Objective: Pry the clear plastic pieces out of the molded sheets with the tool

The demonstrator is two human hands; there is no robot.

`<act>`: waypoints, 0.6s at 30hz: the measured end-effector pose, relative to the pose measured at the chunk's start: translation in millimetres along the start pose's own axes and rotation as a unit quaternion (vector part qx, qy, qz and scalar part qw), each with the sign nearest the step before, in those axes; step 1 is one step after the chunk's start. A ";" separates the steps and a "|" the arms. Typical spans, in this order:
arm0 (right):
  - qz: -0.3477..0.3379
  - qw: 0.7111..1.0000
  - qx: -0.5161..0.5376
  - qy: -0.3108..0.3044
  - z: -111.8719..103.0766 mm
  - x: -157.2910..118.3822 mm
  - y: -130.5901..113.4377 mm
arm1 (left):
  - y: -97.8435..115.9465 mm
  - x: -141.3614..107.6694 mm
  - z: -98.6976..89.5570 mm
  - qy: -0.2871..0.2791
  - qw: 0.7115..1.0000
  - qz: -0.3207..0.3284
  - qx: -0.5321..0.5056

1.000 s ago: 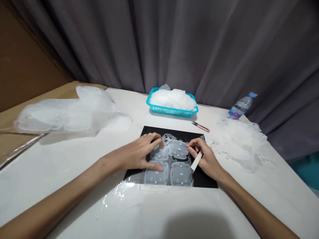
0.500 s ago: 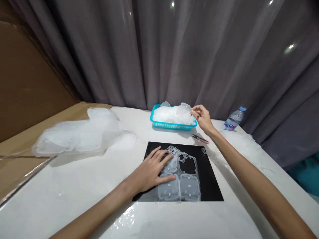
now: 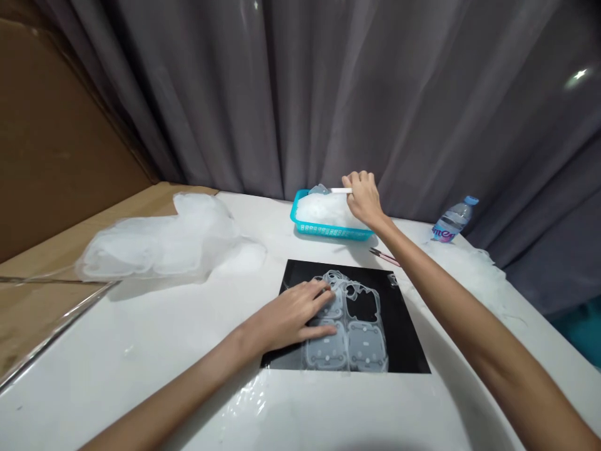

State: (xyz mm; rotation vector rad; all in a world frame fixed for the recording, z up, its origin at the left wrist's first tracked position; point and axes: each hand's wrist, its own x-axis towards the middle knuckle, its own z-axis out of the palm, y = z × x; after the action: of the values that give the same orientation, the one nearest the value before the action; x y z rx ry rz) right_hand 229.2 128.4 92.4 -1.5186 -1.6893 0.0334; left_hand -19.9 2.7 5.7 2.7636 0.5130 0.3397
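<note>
With scissors (image 3: 383, 255) and bottle (image 3: 451, 223) nearby, the right hand (image 3: 364, 195), gripping a white stick (image 3: 340, 190), has moved to the basket (image 3: 332, 232), left hand (image 3: 295, 314) spread on plastic sheet (image 3: 366, 344).

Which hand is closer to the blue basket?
Right. The right hand is at the right end of the blue basket; the left hand is farther away, lying on the translucent sheet on the black mat.

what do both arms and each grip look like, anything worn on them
The left grip and right grip are ungloved human hands with slender fingers and no discernible rings. The left forearm and right forearm show no sleeve, watch or bracelet within the frame.
</note>
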 end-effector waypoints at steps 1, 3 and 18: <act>-0.007 1.000 0.001 0.002 -3.3 -17.7 -5.3 | -2.0 -0.1 -2.6 -0.007 1.000 0.003 -0.024; -0.040 0.999 0.031 0.008 -12.1 -63.6 -14.2 | -6.6 -0.4 -5.8 -0.006 0.998 0.003 -0.070; 0.009 0.914 0.255 -0.314 -40.1 -220.0 -14.2 | 0.5 3.3 -6.0 -0.023 0.997 -0.004 0.068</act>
State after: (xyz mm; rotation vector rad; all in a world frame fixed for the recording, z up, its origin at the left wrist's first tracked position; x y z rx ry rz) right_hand 221.5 -77.5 4.3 -1.1755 -1.9372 0.9916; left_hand -18.5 5.1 12.0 2.8913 0.5540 0.2483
